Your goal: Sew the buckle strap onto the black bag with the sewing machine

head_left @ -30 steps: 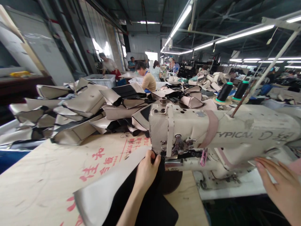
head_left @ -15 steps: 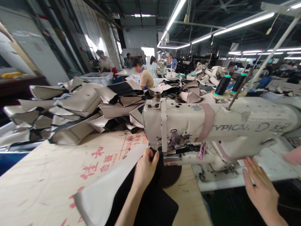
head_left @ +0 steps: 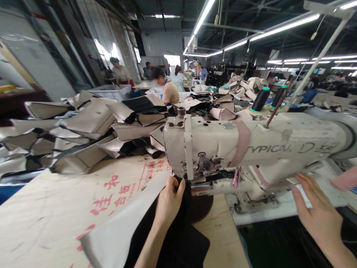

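Note:
A beige-and-black bag piece [head_left: 131, 219] hangs over the plywood tabletop, its black edge under the head of a cream sewing machine [head_left: 212, 145]. My left hand [head_left: 169, 201] pinches the black edge beside the needle area, thumb and fingers closed on it. The needle itself is hidden by the machine head and my fingers. At the right, my right hand [head_left: 318, 208] is held with its fingers stretched out, close to the underside of the machine's arm. Nothing shows in its grip, and I cannot tell whether the fingertips touch the machine.
Beige bags [head_left: 83, 123] with black edging are piled across the back of the plywood tabletop [head_left: 69, 204]. Black thread spools [head_left: 260, 100] stand behind the machine. Several people sit or stand at stations further back, near a white bin [head_left: 111, 93].
My right hand has shifted slightly right and upward beside the machine. The view has turned a little, moving the scene leftward. My left hand keeps its hold on the bag piece.

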Demonstrator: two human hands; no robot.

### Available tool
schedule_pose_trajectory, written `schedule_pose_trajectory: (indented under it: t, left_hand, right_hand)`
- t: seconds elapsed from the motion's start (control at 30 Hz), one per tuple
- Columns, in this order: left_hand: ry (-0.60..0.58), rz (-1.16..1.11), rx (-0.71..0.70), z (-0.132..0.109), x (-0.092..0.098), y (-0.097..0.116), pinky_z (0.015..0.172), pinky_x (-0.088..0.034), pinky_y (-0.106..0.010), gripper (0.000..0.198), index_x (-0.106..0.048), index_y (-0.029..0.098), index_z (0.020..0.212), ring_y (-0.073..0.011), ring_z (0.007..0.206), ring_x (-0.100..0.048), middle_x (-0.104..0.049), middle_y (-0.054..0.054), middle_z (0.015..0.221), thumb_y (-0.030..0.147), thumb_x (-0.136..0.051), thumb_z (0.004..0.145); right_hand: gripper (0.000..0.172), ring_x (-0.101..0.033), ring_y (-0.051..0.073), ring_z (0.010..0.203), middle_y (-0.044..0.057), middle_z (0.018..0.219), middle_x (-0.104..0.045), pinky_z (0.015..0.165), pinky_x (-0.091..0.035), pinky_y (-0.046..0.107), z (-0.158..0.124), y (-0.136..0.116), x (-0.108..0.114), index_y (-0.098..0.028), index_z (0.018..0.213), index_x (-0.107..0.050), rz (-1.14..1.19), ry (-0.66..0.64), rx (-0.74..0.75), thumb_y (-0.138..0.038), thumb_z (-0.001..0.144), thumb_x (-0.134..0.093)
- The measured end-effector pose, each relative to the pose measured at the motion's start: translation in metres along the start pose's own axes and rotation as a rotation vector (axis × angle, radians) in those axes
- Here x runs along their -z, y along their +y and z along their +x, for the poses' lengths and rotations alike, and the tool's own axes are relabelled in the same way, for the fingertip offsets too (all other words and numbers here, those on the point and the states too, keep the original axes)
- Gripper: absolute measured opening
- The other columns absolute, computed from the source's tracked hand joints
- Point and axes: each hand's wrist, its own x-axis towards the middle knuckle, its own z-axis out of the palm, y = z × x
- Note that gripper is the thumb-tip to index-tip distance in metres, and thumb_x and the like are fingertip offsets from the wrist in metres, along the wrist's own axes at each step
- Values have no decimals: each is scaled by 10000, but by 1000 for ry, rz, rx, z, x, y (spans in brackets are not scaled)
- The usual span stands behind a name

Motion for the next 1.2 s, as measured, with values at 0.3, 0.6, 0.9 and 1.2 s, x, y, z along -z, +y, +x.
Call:
schedule_pose_trajectory:
  t: [0.3, 0.6, 0.9, 1.2]
  left_hand:
    - [-7, 51, 28, 21, -3, -5, 561, -378, -229, 171, -449, 215, 818, -141, 544, -522, -503, 47, 590, 383, -441, 789]
    - [-66, -48, -32, 33, 1, -5, 645, -428, -253, 235, -522, 178, 945, -174, 696, -595, -637, -28, 801, 334, -444, 787]
    - [-80, -89, -25, 30, 2, -6, 638, -431, -238, 212, -488, 196, 924, -174, 710, -611, -649, -15, 796, 341, -449, 775]
    - [-69, 15, -4, 19, 3, -3, 537, -367, -219, 130, -403, 225, 845, -143, 531, -517, -492, 55, 573, 346, -422, 805]
  right_hand:
    - [472, -467, 244, 1170, 77, 1265, -512, 1028, -342, 399, 1, 1, -3, -175, 1300, -410, -58, 1, 44, -291, 849, -490]
    - [491, -452, 270, 1180, 100, 1279, -493, 1012, -347, 434, -2, 2, -3, -163, 1315, -384, -57, -12, 69, -275, 847, -480]
    - [505, -438, 283, 1192, 116, 1265, -494, 1011, -360, 432, -8, 0, -9, -138, 1312, -385, 10, 11, 41, -308, 846, -478]
    - [521, -500, 272, 1138, 99, 1237, -531, 974, -410, 399, -28, 1, -21, -154, 1317, -394, 11, 51, 84, -258, 823, -526]
